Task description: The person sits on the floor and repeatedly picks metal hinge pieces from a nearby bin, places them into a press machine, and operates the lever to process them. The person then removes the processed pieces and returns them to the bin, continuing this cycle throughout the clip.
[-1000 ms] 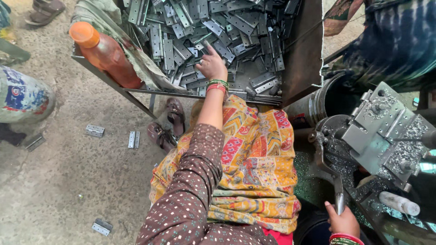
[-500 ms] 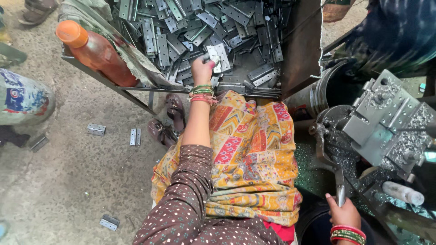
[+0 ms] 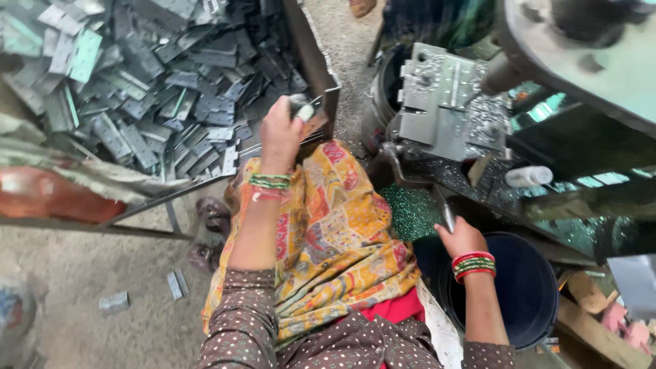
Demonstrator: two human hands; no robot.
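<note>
My left hand is closed around a small grey metal plate, lifted just above the near right corner of a tray heaped with flat metal plates. My right hand grips the thin metal lever of a press machine at the right. Both wrists carry red and green bangles. A yellow patterned cloth covers my lap between the two hands.
An orange bottle lies at the tray's left edge. A dark blue bucket stands under my right forearm. Loose plates lie on the concrete floor beside my sandals. Green metal shavings are scattered below the press.
My left hand picked a plate out of the heap and drew it back toward the tray's right corner. The view swung right toward the press. My right hand stayed on the lever.
</note>
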